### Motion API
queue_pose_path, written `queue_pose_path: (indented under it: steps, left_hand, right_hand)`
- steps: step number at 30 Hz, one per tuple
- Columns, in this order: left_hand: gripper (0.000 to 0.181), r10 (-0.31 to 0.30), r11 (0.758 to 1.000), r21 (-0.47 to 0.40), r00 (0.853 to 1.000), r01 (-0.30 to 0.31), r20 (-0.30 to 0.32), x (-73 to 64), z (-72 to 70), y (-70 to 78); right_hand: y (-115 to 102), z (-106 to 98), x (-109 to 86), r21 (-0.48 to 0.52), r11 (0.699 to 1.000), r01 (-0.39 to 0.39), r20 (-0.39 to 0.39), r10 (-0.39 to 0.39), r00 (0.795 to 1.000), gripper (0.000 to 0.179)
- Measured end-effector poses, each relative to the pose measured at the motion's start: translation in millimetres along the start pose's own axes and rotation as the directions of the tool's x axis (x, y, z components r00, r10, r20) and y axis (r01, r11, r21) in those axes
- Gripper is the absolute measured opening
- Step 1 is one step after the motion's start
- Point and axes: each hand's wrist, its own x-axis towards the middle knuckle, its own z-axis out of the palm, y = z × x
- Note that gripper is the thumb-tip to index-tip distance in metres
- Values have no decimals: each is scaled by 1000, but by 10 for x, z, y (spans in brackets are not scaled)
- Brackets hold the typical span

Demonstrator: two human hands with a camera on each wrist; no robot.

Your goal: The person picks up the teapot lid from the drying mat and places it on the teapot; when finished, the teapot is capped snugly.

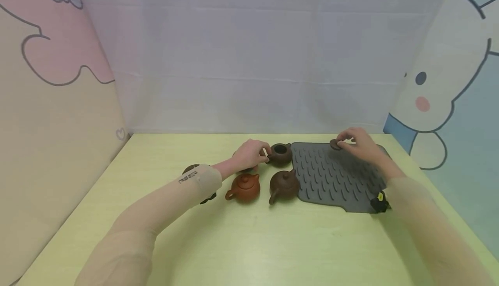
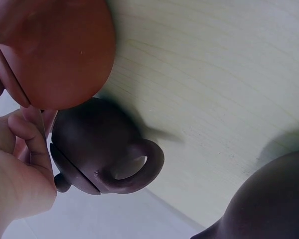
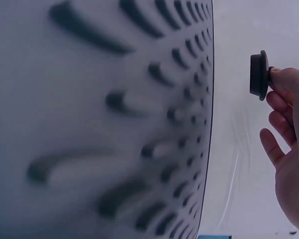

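Observation:
My left hand (image 1: pixel 249 154) reaches to a lidless dark brown teapot (image 1: pixel 281 159), thumb and fingertips pinching its handle side. The round opening faces up. Above the far part of the grey ridged mat (image 1: pixel 323 177), my right hand (image 1: pixel 360 145) pinches a small dark teapot lid (image 1: pixel 334 144) by its knob. The right wrist view shows this lid (image 3: pixel 259 75) turned on edge, other fingers loosely bent below. Nearer me stand a reddish-brown teapot (image 1: pixel 245 187) and a lidded dark teapot (image 1: pixel 284 184). In the left wrist view, another lidded dark teapot (image 2: pixel 97 144) is beside the left hand (image 2: pixel 25 159).
Behind the left forearm, a further dark teapot (image 1: pixel 190 168) is mostly hidden. The mat lies on the right side of the pale yellow table (image 1: pixel 249 242). A white sheet wall (image 1: pixel 249 60) rises at the back, with cartoon-printed panels on both sides.

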Motion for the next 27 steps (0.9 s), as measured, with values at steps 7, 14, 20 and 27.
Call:
queue_pose_path:
  steps: [7,14,20,27]
  left_hand:
    - [18,1,1000,-3,1000,-1,2,-2,14,-16]
    - [17,6,1000,-17,1000,-6,-2,6,21,-33]
    - [18,4,1000,-17,1000,-4,-5,2,24,-27]
    - [17,14,1000,-7,1000,-14,-11,7,22,-29]
  right_hand:
    - [-229,165,229,35,999,34,6,-34,999,14]
    - [-428,325,438,63,994,85,6,-85,996,13]
    - [-581,425,541,96,986,137,-12,-137,991,12]
    - [-721,519,620,124,978,168,-17,-167,986,11]
